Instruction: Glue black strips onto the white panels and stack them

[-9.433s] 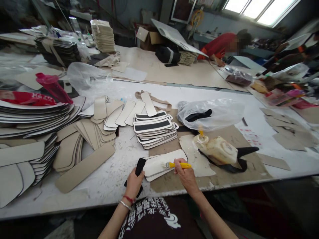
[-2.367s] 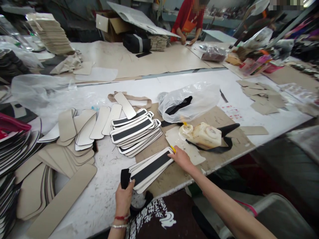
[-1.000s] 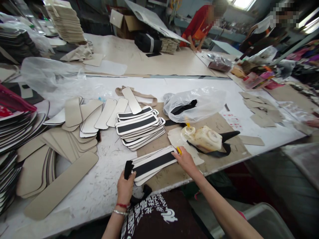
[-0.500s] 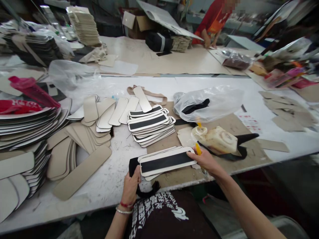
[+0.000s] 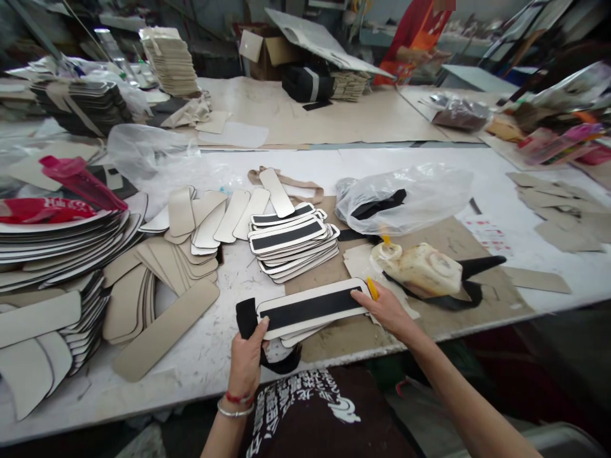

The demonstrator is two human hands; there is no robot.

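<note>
A long white rounded panel with a black strip along its middle is held slightly tilted above the front of the table. My left hand is closed on its left end, thumb on top, with a black strap at the same hand, looping below it. At the right end, my right hand pinches the panel, and a yellow-handled tool sticks up between its fingers. More white panels show just under the held one. Behind it lies a pile of similar black-striped panels.
A stained plastic bottle lies right of my right hand, beside a small yellow-topped pot. Loose beige panels and stacks cover the left side. A clear plastic bag sits behind. Across the table stands a person in red and orange.
The held panel has shifted slightly left and toward me, with both hands still on it. Across the table, the other person's hands have lifted off the surface.
</note>
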